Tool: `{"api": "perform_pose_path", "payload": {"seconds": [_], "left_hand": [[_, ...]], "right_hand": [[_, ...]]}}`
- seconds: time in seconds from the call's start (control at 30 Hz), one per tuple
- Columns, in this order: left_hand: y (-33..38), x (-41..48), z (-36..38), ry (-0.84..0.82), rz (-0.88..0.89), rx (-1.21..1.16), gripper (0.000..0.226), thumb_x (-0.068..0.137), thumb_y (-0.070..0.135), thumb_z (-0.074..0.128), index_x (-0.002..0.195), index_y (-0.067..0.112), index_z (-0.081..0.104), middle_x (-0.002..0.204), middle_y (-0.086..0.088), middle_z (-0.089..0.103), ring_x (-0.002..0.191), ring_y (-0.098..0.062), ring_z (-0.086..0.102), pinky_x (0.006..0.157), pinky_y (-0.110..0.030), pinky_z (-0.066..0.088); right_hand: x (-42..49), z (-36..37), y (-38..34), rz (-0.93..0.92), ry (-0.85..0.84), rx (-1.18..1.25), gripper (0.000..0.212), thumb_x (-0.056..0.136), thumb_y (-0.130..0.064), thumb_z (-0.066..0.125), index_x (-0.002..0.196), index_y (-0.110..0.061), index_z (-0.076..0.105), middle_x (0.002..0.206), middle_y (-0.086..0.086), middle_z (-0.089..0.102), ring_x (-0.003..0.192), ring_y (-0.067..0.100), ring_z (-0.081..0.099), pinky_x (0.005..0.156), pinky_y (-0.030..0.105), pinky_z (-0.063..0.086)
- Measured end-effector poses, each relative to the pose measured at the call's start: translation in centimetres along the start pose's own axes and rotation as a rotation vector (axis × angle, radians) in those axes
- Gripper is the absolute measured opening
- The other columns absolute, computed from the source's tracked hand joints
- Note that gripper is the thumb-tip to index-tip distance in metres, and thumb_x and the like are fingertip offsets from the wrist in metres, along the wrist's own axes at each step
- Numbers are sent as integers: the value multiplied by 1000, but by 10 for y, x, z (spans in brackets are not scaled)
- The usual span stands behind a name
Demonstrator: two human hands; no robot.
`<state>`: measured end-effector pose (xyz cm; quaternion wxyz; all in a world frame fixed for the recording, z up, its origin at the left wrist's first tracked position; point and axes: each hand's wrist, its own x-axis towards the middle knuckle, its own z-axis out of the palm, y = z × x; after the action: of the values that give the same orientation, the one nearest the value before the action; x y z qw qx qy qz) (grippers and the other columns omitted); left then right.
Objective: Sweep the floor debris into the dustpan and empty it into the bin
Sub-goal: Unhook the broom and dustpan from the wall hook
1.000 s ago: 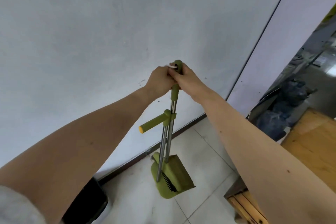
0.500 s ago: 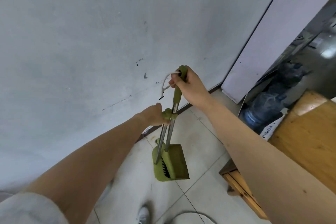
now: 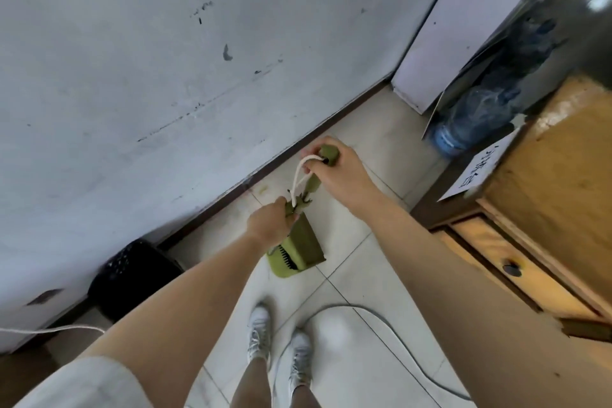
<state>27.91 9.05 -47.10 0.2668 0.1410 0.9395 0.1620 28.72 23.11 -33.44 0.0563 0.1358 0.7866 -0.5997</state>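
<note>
Right hand (image 3: 341,172) has its grip closed round the green top of the handle (image 3: 329,156), white loop (image 3: 299,175) dangling. Left hand (image 3: 270,225) clasps the lower handle. The dustpan (image 3: 299,253) sits on the floor tiles (image 3: 357,242) near the wall, the black bin (image 3: 132,278) off to the left.

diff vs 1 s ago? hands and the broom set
Left hand let go of the handle top and slid down to grip the lower clip handle; the view tilted down, showing the shoes. Right hand stays on the handle top, with the green dustpan hanging below.
</note>
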Motion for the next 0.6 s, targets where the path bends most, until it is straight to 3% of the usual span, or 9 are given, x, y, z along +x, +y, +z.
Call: {"api": "perform_pose_path", "payload": {"seconds": [0.13,0.27,0.37,0.4,0.5,0.6], "left_hand": [[4,6,-10,76,41,26,39,95,48,40,105,12,51,109,-10,66,102,-32,62,81,-39,49],[-7,10,-11,64,54,41,38,96,48,40,103,14,53,107,-8,66,102,-31,61,78,-38,47],[-19,12,4,1,65,-9,31,97,44,41,101,14,50,104,-8,65,101,-31,61,77,-37,44],[-23,14,11,-27,77,-6,31,98,42,41,105,13,50,107,-9,65,104,-32,60,81,-37,44],[-32,22,19,-75,118,35,37,99,40,38,118,11,50,115,-11,61,111,-32,56,92,-40,42],[-33,33,14,-81,173,38,28,98,37,41,110,14,50,109,-9,63,105,-30,57,90,-41,45]], "right_hand": [[11,5,-11,123,145,250,32,86,-37,70,81,-8,59,65,0,55,61,6,53,65,17,42],[16,7,-8,52,91,106,42,85,-37,72,79,3,60,64,3,62,58,5,53,57,9,42],[15,11,7,55,-27,32,43,84,-35,71,82,7,60,74,16,66,64,11,55,68,24,48],[13,13,17,76,-49,19,40,83,-34,71,78,4,60,73,13,67,64,11,54,66,26,48],[6,20,42,122,-18,-1,36,83,-39,70,69,-10,54,56,-13,55,54,1,49,53,11,42],[10,25,48,132,42,72,39,87,-27,67,76,5,48,63,-5,58,60,0,57,57,13,45]]}}
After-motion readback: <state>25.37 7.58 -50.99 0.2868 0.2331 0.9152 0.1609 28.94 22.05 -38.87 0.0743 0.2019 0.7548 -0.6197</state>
